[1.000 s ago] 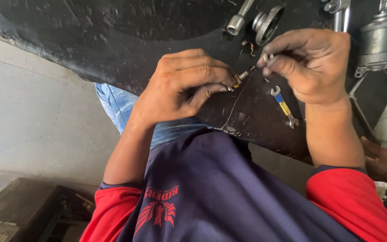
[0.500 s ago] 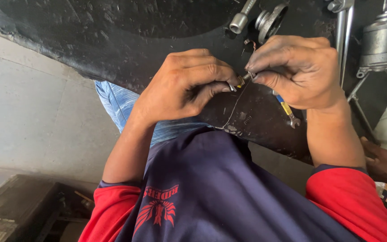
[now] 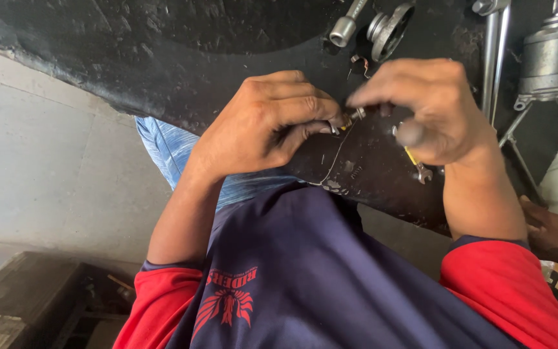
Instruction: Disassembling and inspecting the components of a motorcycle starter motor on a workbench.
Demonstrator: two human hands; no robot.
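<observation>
My left hand (image 3: 266,123) is closed around a small metal part (image 3: 355,115) with a yellowish end, which pokes out between thumb and forefinger. My right hand (image 3: 431,106) meets it from the right, its fingertips pinched on the tip of the same part; the fingers are blurred. A thin wire (image 3: 337,155) hangs down from the part over the black greasy mat (image 3: 163,58). Under my right hand lies a small spanner with a yellow band (image 3: 416,165). Most of the part is hidden inside my fingers.
On the mat at the back lie a metal socket (image 3: 343,29), a round ring-shaped part (image 3: 389,26), a long chrome spanner (image 3: 493,52) and a grey cylindrical motor (image 3: 553,55). Another person's hand (image 3: 553,236) rests at the right edge. A dark box (image 3: 20,297) sits lower left.
My right hand has shifted left and closed in on the part held by my left hand, its fingers moving at the tip. My left hand has stayed put.
</observation>
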